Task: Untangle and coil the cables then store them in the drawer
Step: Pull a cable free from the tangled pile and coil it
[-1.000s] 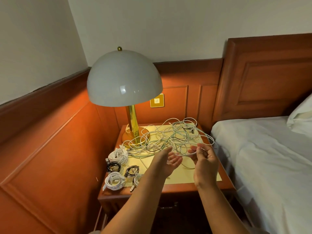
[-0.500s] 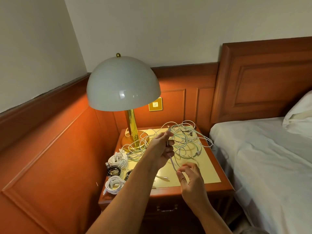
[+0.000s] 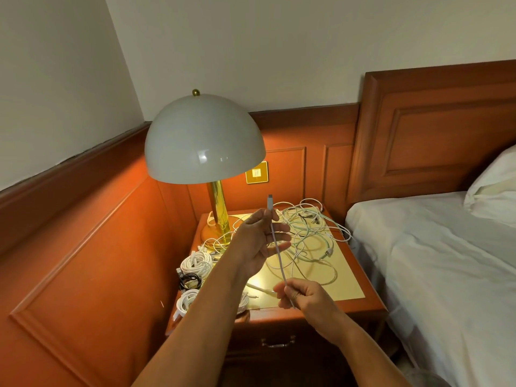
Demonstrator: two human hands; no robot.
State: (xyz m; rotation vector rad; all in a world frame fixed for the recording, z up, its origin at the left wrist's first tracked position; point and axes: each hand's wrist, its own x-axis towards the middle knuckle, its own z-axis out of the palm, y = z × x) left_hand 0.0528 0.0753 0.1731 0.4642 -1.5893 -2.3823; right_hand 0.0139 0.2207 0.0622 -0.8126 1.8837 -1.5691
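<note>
Your right hand (image 3: 303, 296) is nearest, low over the front edge of the surface (image 3: 346, 277), thumb and fingertips pinching a white cable (image 3: 278, 254). The cable runs taut up to your left hand (image 3: 258, 238), which pinches it near the plug end between thumb and forefinger, the other fingers spread loosely; the plug sticks up above that hand. Below the surface, the drawer (image 3: 279, 340) front shows a metal handle and sits closed. At the left edge lie coiled cables (image 3: 195, 263), white and black bundles. Behind your hands, a tangled pile of cables (image 3: 310, 233) covers the middle and back. Lamp (image 3: 205, 141) stands at the back left corner. Bed (image 3: 446, 261) is on the right.
</note>
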